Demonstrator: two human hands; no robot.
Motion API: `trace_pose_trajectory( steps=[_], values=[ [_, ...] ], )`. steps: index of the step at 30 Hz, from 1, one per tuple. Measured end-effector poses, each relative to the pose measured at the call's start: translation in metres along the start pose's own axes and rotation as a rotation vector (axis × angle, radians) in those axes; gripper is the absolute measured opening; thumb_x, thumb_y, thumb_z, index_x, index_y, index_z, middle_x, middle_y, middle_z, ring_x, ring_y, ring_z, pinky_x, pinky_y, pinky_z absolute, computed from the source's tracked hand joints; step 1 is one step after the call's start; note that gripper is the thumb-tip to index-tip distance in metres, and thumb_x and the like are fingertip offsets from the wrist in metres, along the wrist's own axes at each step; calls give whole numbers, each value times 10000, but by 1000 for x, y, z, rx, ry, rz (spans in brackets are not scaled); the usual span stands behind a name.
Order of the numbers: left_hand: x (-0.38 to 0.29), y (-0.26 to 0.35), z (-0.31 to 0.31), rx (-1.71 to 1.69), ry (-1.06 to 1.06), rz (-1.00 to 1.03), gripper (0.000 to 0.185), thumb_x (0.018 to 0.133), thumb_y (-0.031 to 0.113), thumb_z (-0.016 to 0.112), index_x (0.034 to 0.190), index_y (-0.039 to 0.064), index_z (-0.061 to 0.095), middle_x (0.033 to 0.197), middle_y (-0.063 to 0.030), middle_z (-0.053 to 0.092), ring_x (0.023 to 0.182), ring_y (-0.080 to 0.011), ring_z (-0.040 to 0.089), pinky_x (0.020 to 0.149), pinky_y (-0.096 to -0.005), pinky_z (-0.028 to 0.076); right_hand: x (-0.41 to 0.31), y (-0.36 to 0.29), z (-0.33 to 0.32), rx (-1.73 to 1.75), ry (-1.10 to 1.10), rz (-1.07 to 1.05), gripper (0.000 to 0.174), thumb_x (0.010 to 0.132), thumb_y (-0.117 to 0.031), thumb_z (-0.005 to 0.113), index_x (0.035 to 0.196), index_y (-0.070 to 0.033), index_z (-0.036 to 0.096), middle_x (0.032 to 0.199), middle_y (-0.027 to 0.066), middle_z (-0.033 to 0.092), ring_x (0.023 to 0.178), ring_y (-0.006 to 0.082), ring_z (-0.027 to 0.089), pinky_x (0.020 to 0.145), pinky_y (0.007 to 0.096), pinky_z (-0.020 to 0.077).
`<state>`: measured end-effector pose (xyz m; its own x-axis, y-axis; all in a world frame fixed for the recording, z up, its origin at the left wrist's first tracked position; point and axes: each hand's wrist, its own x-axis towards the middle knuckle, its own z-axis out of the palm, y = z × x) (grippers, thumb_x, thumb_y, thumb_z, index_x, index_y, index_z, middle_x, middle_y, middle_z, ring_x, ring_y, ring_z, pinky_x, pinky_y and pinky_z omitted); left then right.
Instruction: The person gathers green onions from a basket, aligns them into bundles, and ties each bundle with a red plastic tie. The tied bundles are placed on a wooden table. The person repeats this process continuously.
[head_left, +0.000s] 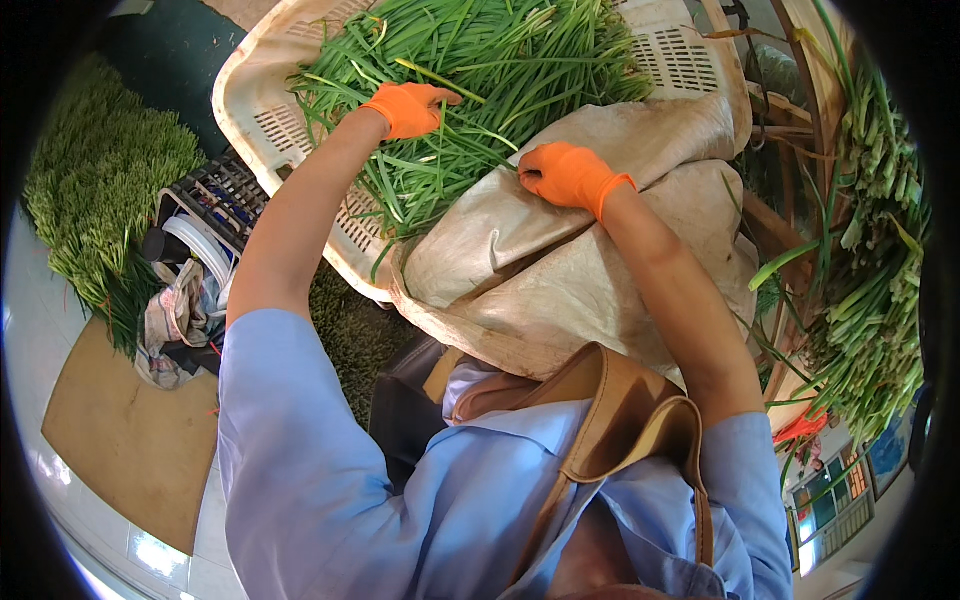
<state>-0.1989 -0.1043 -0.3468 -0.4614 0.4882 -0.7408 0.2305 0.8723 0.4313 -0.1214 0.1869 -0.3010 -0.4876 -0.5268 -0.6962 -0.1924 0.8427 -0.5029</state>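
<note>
My left hand (414, 110), in an orange glove, is over the left part of a heap of long green leafy stalks (502, 56), like garlic chives. Its thumb and fingers are near a few loose blades; whether it grips one is unclear. The stalks lie in a large white slotted plastic crate (259, 71). My right hand (562, 176), also gloved in orange, is curled at the heap's lower right edge, with the tip of a green blade at its fingers. Beneath it a dirty beige cloth sheet (600, 277) drapes over the crate's near side and towards my lap.
A tall bundle of green stalks (112, 187) stands at left, near a black plastic crate (217, 195) with a white bucket (199, 244) and a woven sack (176, 315). A brown board (135, 435) lies on the tiled floor. More stalks (870, 322) are piled at right beside wooden slats (780, 217).
</note>
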Motion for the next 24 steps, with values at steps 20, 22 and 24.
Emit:
trace_pose_trajectory(
  steps=[20,22,24],
  values=[
    [-35,-8,48,416,661,294,322,972,277,686,1286,315,741,964,-2,657,960,-258,626,907,-459,480,61,-19,11,-117,44,367,301,947,-377,666,1083,-134,777,1136,119,768,1085,350,722,900,465,581],
    [-44,-5,44,347,671,244,320,955,270,711,1270,311,751,974,-1,663,969,-257,627,910,-449,480,62,-17,13,-77,1,362,283,936,-282,637,1121,-125,783,1178,129,767,1143,339,715,928,453,577],
    [-50,-4,32,230,693,150,308,925,259,751,1229,301,774,999,1,680,993,-260,632,920,-441,480,60,-15,9,7,67,366,290,920,-296,640,1106,-125,783,1148,127,768,1115,342,718,927,451,577]
  ],
)
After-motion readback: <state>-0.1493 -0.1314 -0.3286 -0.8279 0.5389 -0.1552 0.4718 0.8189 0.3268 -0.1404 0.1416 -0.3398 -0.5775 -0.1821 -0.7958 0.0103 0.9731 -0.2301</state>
